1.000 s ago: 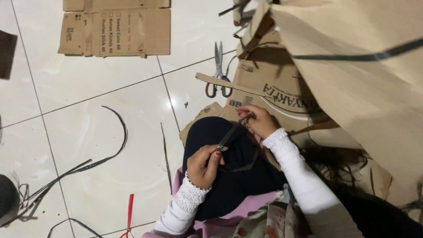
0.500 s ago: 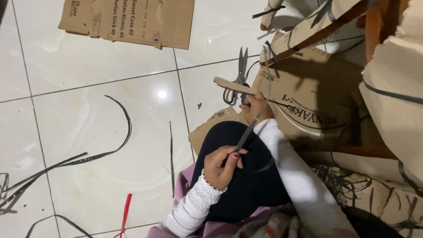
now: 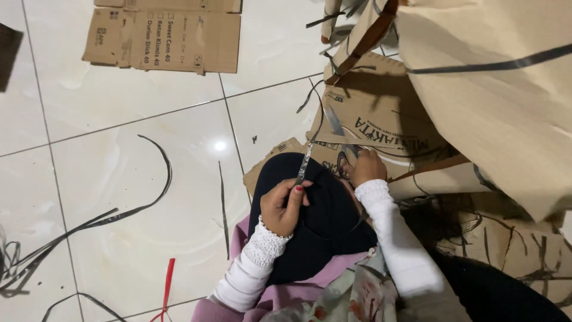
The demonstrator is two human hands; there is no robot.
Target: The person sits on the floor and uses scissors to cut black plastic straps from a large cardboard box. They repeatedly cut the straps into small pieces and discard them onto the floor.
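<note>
Here, head view only, places by clock face.
Left hand (image 3: 285,206): at the centre, just toward 6 o'clock, white knit cuff at the wrist. Its fingers (image 3: 298,189) are curled together and clamped on the lower end of a thin dark strap (image 3: 304,164).
Strap: runs up from the left hand toward 12 o'clock, slightly tilted, its upper part curving on toward the cartons.
Right hand (image 3: 364,167): at 3 o'clock of the left hand, close by. Its fingers are bent and pressed down at the scissors (image 3: 341,143); whether they sit inside the handle loops or only on them I cannot tell.
Scissors: at 11 o'clock of the right hand, lying on a flat brown carton (image 3: 381,125), blades pointing toward 12 o'clock, handles under the fingertips.
Lap: a dark cloth (image 3: 322,226) spreads under both hands, over pink fabric (image 3: 280,292).
Cartons: the flat carton at 1 o'clock of centre; a big tan sheet (image 3: 506,89) with a dark band fills the 2 o'clock corner.
Board: a flattened box (image 3: 164,39) lies at 11 o'clock on the floor (image 3: 107,149).
Floor: pale glossy tiles; loose black strips (image 3: 161,173) curve at 9 o'clock, one red strip (image 3: 168,280) at 7 o'clock.
</note>
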